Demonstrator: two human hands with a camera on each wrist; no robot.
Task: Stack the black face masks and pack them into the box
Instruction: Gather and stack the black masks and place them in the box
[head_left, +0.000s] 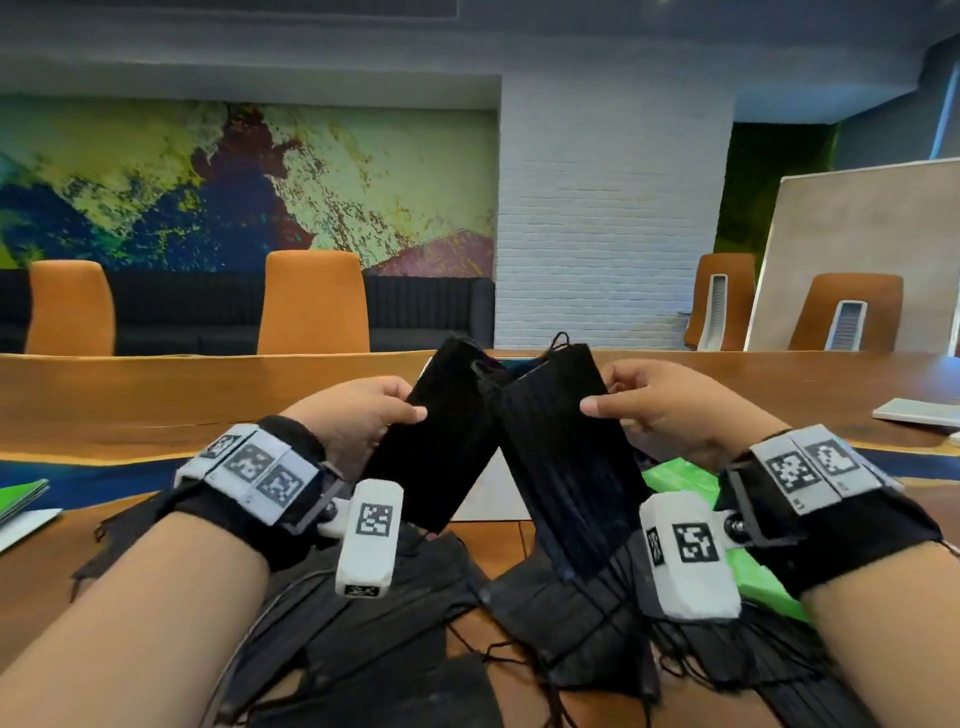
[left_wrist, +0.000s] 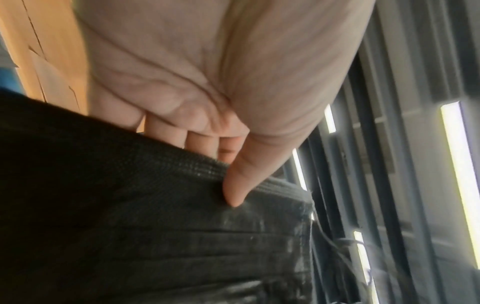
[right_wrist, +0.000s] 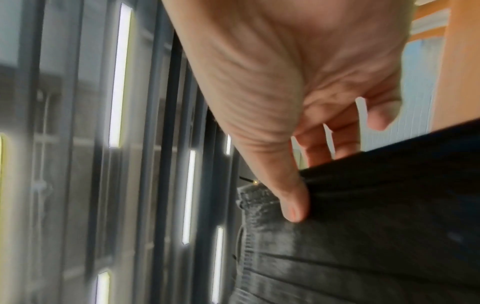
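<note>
1. Black left mask (head_left: 441, 441) is pinched, thumb over fingers, by the left hand (head_left: 353, 415), above the loose mask pile (head_left: 395, 634).
2. Right mask (head_left: 566, 467) is pinched likewise by the right hand (head_left: 670, 410), above that pile; upper ends of both masks cross.
3. Box cannot be identified.

A long wooden counter (head_left: 156, 400) with a blue strip (head_left: 93, 475) running across it carries the things. Loose black face masks (head_left: 395, 639) lie heaped on its near part, ear loops tangled. A bright green packet (head_left: 680, 480) lies at the right, partly under the masks. A green-edged booklet (head_left: 21, 499) sits at the left edge, and a pale flat pad (head_left: 917, 410) lies far right.
</note>
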